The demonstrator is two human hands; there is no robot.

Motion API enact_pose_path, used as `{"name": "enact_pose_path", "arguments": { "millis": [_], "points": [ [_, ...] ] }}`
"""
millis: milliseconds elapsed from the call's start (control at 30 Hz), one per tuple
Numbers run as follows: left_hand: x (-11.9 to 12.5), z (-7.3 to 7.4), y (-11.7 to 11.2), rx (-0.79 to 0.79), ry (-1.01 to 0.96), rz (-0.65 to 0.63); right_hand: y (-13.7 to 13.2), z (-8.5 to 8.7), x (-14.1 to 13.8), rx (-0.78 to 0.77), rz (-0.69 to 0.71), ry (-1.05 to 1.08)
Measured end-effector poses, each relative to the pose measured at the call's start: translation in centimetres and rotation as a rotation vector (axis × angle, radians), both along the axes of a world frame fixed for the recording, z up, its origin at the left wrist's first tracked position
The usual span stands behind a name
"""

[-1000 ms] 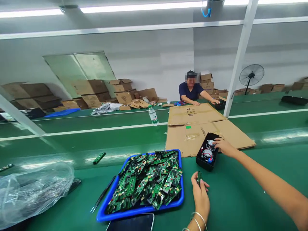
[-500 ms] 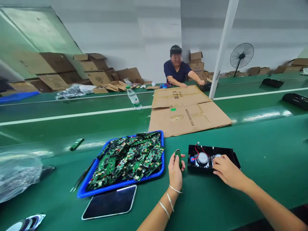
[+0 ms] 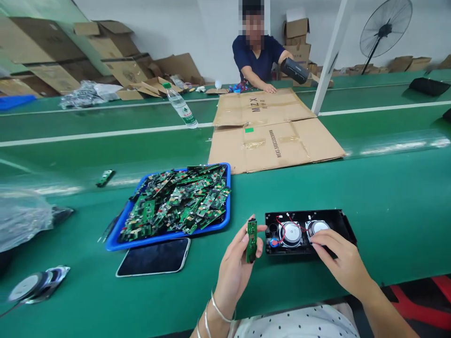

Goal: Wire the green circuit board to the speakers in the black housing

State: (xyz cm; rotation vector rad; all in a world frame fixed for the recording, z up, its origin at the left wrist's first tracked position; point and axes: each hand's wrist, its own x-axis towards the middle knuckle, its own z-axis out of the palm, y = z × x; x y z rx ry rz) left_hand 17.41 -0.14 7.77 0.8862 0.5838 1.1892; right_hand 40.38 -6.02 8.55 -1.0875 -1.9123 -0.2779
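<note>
The left hand (image 3: 235,263) grips a small green circuit board (image 3: 251,240) upright, just left of the black speaker housing (image 3: 307,231); the right hand (image 3: 340,261) rests open on the housing, steadying it; better keep the board clear of the red wires (image 3: 286,221).

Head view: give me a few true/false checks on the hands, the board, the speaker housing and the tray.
1. The left hand holds a small green circuit board upright. True.
2. The right hand rests on the black speaker housing. True.
3. The blue tray holds water bottles. False: it is heaped with green circuit boards.
4. The phone lies inside the tray. False: it lies on the green table, in front of the tray.
5. The housing shows two round speakers. True.
</note>
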Motion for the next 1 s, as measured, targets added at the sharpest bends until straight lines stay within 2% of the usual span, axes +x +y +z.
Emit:
{"name": "enact_pose_path", "arguments": {
  "millis": [67,200,267,433,500,600,733,833,900,1000],
  "points": [
    [-0.4,-0.6,-0.3,-0.065,-0.052,0.003,0.6,0.4,-1.4,0.006,0.038,0.052],
    [-0.6,-1.7,-1.0,-0.156,-0.143,0.003,2.4,1.0,-4.0,-0.261,0.019,0.101],
    [-0.5,-2.0,-1.4,-0.171,-0.166,-0.029,3.5,1.4,-4.9,-0.308,-0.011,0.087],
    [-0.3,-2.1,-2.0,-0.175,-0.199,-0.069,4.8,2.7,-5.3,-0.197,0.004,0.089],
    [-0.4,-2.1,-2.0,-0.177,-0.217,-0.073,4.6,3.2,-4.9,-0.135,0.064,0.115],
    [-0.4,-2.0,-1.7,-0.136,-0.198,-0.081,3.6,3.7,-4.1,-0.146,0.098,0.186],
    [0.0,-2.0,-1.5,-0.078,0.061,-0.001,2.3,3.3,-3.1,-0.117,-0.019,0.228],
    [0.4,-2.3,-1.6,-0.01,0.237,0.088,1.8,2.6,-2.7,-0.138,-0.001,0.237],
    [0.7,-2.5,-1.7,0.061,0.214,0.074,1.7,2.3,-2.8,-0.151,0.04,0.217],
    [0.8,-2.7,-1.8,0.085,0.041,0.008,1.7,2.1,-3.1,-0.164,0.1,0.184]
  ]
}}
